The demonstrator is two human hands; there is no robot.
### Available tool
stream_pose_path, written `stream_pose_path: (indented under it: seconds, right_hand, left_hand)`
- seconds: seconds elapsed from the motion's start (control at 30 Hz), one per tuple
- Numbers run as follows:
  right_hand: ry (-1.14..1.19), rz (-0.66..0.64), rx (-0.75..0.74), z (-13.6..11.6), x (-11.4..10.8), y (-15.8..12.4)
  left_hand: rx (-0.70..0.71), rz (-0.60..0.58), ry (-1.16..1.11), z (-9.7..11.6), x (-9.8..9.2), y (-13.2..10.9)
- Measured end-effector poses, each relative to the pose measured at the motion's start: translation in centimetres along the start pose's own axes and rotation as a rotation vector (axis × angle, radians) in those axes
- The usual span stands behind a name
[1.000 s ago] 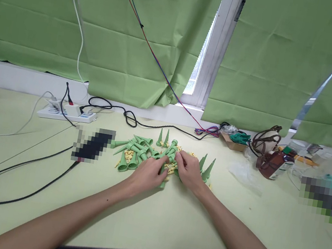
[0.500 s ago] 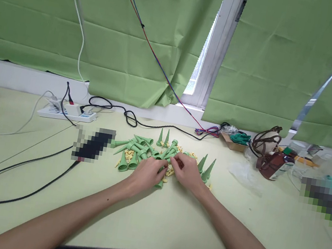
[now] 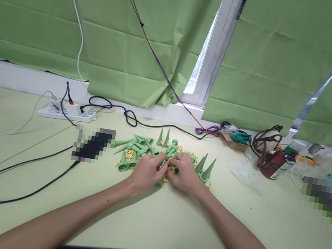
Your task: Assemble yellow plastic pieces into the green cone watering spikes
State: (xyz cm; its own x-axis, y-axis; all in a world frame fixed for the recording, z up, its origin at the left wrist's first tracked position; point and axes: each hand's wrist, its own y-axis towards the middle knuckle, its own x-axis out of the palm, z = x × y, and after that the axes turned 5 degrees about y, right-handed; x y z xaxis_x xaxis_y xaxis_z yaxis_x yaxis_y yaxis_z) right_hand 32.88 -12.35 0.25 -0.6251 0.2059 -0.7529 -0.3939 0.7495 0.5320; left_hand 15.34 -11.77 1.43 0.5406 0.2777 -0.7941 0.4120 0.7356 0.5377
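Over the pile, my left hand (image 3: pixel 147 173) is closed, its thumb and fingers pinching a green plastic cone (image 3: pixel 164 162) that is mostly covered. My right hand (image 3: pixel 185 173) meets it fingertip to fingertip, fingers bent inward and closed on the same cone; a wide green cone end (image 3: pixel 176 170) peeps out beneath them. To the left lie several hollow green cones (image 3: pixel 139 147), some on their sides. Small yellow pieces (image 3: pixel 129 155) are scattered among them. Two cones (image 3: pixel 164 138) stand upright behind the hands, and more upright cones (image 3: pixel 208 170) stand right of my right hand.
A blurred dark device (image 3: pixel 94 145) with a looping black cable lies left of the pile. Behind it is a white power strip (image 3: pixel 67 113). Toward the right are a crumpled plastic bag (image 3: pixel 245 174), a brown bottle (image 3: pixel 278 163) and a small cardboard box (image 3: pixel 234 143).
My right hand has turned and lowered slightly, its fingers now bent closer to the left fingertips. My left hand has barely shifted. The pile around them looks the same.
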Motion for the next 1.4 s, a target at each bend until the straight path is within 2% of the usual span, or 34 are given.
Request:
stream_pose_path:
  seconds: [0.5, 0.9, 1.07, 1.27, 1.4]
  right_hand:
    - [-0.066, -0.143, 0.018, 0.09, 0.19, -0.26]
    - [-0.014, -0.121, 0.062, -0.1, 0.3, -0.11]
    - [0.059, -0.043, 0.077, -0.16, 0.3, 0.09]
    - [0.161, 0.171, 0.084, 0.1, 0.25, 0.27]
    - [0.213, 0.283, 0.096, -0.06, 0.13, 0.38]
  left_hand:
    - [0.042, -0.019, -0.004, -0.01, 0.27, -0.27]
    - [0.064, -0.003, -0.002, -0.09, 0.41, -0.31]
    - [0.076, 0.037, -0.007, -0.18, 0.46, -0.27]
    - [0.062, 0.081, -0.016, -0.12, 0.37, -0.24]
    - [0.048, 0.066, -0.006, 0.0, 0.23, -0.16]
